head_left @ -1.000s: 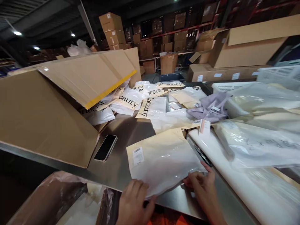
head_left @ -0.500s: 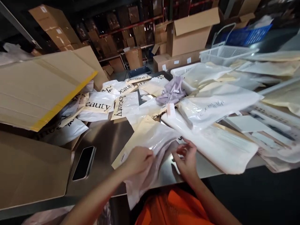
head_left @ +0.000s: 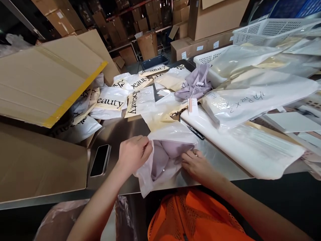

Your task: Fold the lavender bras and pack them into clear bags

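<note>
A plastic bag [head_left: 173, 133] lies in front of me with its mouth open toward my body. Inside it shows a lilac padded garment [head_left: 160, 155] with moulded cups, like a bra. My left hand [head_left: 134, 152] pinches the bag's left edge. At the bag's right edge, my right hand [head_left: 197, 164] has its fingers curled closed on the plastic. Beyond the bag lies another lilac garment [head_left: 194, 83] with straps and a paper hang tag [head_left: 192, 106]. A black pen-like tool [head_left: 195, 131] rests right of the bag.
A phone [head_left: 100, 160] lies on the metal table [head_left: 117, 134], beside a large open carton [head_left: 57, 77]. Several printed "beauty" bags [head_left: 110, 100] cover the far side. To the right are a white plastic roll [head_left: 240, 144], stacked clear bags [head_left: 260, 97] and a white basket [head_left: 265, 30].
The bag's mouth has been spread, showing the lilac garment inside. My right hand has moved from beside the bag onto its right edge. The view has shifted somewhat.
</note>
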`<state>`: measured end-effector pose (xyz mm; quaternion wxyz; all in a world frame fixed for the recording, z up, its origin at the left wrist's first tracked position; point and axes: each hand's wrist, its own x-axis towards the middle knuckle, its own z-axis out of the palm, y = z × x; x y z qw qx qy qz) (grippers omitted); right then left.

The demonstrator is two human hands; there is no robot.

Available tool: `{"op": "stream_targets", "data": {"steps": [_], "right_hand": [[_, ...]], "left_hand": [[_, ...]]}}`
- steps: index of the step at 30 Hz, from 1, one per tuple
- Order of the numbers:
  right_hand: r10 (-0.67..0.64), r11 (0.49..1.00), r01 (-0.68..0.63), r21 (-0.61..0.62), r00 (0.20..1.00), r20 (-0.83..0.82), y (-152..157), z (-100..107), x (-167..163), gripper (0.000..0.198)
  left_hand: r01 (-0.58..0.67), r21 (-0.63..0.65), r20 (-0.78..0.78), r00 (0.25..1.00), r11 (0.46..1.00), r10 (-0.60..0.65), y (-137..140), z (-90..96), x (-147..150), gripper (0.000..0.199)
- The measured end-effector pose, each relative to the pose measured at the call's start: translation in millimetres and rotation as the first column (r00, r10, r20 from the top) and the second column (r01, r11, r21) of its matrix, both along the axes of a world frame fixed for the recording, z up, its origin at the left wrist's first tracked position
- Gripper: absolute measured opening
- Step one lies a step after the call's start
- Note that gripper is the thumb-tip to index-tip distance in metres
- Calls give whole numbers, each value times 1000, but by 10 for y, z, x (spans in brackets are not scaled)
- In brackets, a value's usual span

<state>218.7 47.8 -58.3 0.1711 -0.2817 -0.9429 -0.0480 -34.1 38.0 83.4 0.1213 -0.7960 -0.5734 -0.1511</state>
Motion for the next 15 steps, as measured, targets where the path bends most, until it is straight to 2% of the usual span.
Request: {"op": "stream_targets", "data": {"steps": [2,3,6,8,9,12,15], "right_hand": [[91,996,-91,15,996,-3,-29,7,53,20],[85,996,-86,26,996,13,-45,-1,64,22],[-81,992,71,101,991,103,-61,-67,37,34],[-146,980,125,157,981,128,-35,-102,2,28],[-138,978,116,175,983,121,-16,-107,-5,22],[27,982,-36,184,998,49,21,-73,63,21],[199,976,-199,90,980,12,-5,-16,244,23]], "left_hand": [[-10,6,-23,1000,1000,10,-4,-26,-25,32],[-8,6,-31,999,1000,9,-7,-45,-30,32],[19,-14,-62,998,1000,-20,-17,-115,-15,32],[38,-22,-84,996,999,-40,-25,-158,8,32],[39,-26,-94,995,999,-41,-28,-174,17,32],[1,-42,-109,994,999,-5,-33,-194,12,32],[-70,-50,-86,994,996,66,-33,-175,-47,32]]}}
